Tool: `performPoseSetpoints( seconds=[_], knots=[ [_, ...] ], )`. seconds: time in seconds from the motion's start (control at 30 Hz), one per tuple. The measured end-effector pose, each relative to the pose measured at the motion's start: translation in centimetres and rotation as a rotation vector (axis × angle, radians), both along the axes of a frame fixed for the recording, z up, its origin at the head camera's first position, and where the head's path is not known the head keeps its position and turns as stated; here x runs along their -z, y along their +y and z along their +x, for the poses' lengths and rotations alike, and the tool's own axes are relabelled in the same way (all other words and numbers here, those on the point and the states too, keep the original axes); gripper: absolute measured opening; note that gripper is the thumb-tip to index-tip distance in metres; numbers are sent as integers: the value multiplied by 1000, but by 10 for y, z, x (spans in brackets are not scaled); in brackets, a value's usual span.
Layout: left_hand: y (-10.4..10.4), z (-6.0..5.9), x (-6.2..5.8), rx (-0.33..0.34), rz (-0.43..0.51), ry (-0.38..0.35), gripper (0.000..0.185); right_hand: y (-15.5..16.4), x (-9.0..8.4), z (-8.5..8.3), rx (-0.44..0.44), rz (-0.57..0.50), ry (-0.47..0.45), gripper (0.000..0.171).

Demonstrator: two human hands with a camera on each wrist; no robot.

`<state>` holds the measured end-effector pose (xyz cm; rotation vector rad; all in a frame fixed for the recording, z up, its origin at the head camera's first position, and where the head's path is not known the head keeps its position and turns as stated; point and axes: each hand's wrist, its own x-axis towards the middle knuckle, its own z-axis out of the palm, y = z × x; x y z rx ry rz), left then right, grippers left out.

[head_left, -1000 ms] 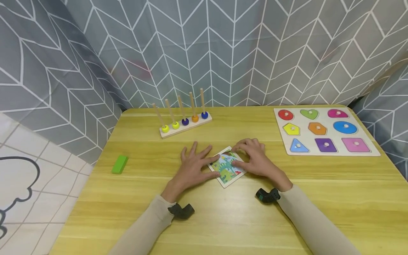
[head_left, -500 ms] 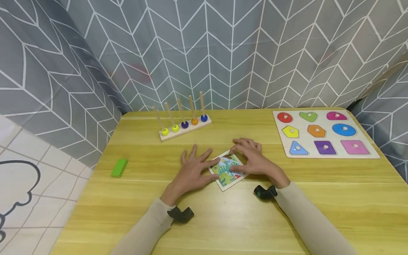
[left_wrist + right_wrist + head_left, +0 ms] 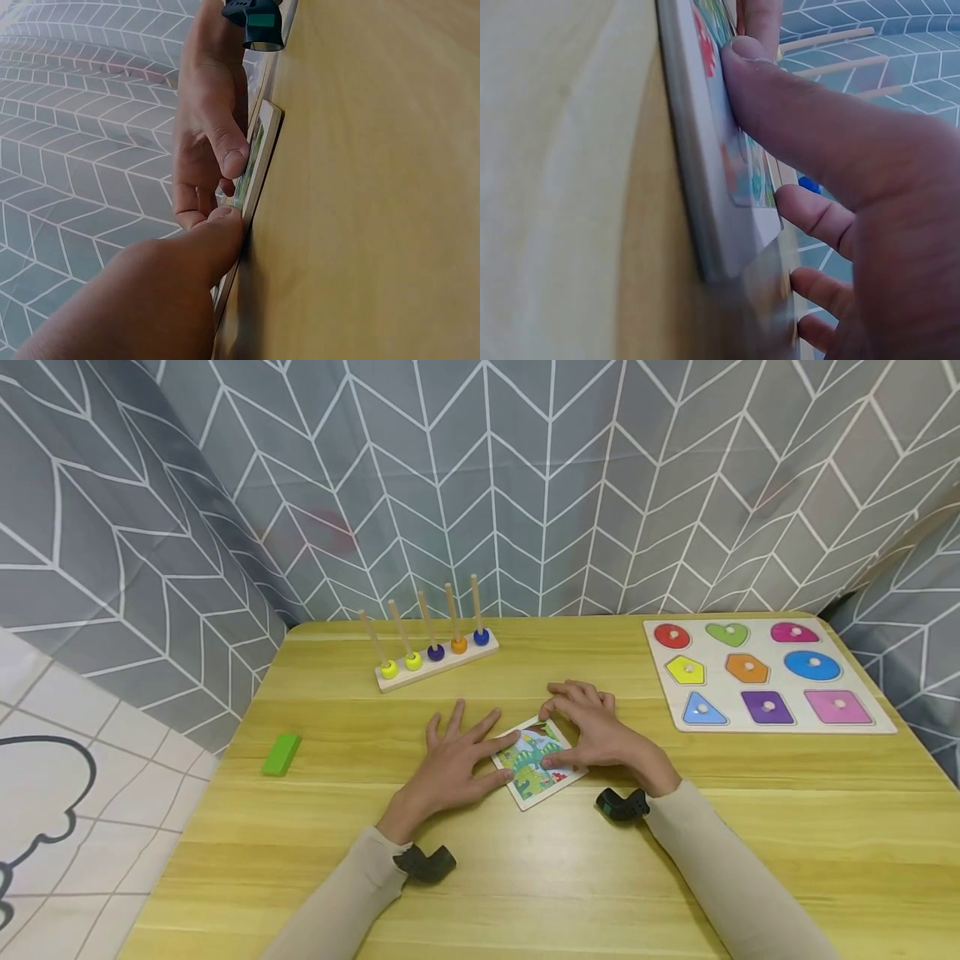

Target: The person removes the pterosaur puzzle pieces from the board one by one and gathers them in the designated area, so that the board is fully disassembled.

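Note:
A small square picture puzzle [image 3: 534, 781] with a pale wooden rim and a green dinosaur scene lies turned at an angle on the table. My left hand [image 3: 446, 764] has its fingers spread at the puzzle's left side; thumb and index finger reach over its rim onto the picture. On the other side, my right hand [image 3: 596, 731] rests its thumb on the picture, and its index fingertip touches near the far corner. The other right fingers are bent beside the board. In the right wrist view the thumb [image 3: 772, 90] lies across the picture. The hands cover parts of the puzzle.
A pegged stacking rack [image 3: 438, 667] with coloured beads stands at the back. A knobbed shape board [image 3: 720, 685] lies at the right. A green block [image 3: 281, 755] is at the left of the wooden table [image 3: 510, 893]. Patterned curtains [image 3: 525, 485] hang behind.
The head view has tilted slightly. My right thumb has slid a little toward me over the picture. My left hand stays almost still.

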<state>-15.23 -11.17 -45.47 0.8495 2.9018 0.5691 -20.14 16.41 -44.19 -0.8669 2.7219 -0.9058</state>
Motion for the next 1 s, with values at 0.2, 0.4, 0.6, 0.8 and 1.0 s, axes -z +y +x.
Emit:
performPoseSetpoints(
  seconds=[0.2, 0.4, 0.6, 0.8, 1.0],
  knots=[
    [1, -1, 1, 5, -12, 9, 57, 0, -1, 1, -1, 1, -12, 51],
    [0, 0, 0, 9, -16, 0, 57, -1, -1, 2, -1, 9, -18, 51],
    [1, 0, 1, 18, -21, 16, 56, -3, -1, 2, 12, -4, -24, 50],
    [1, 1, 0, 15, -17, 27, 54, -4, -1, 3, 9, -24, -25, 51],
    [1, 1, 0, 14, -20, 18, 54, -4, 0, 4, 14, -30, -37, 53]
  ],
)
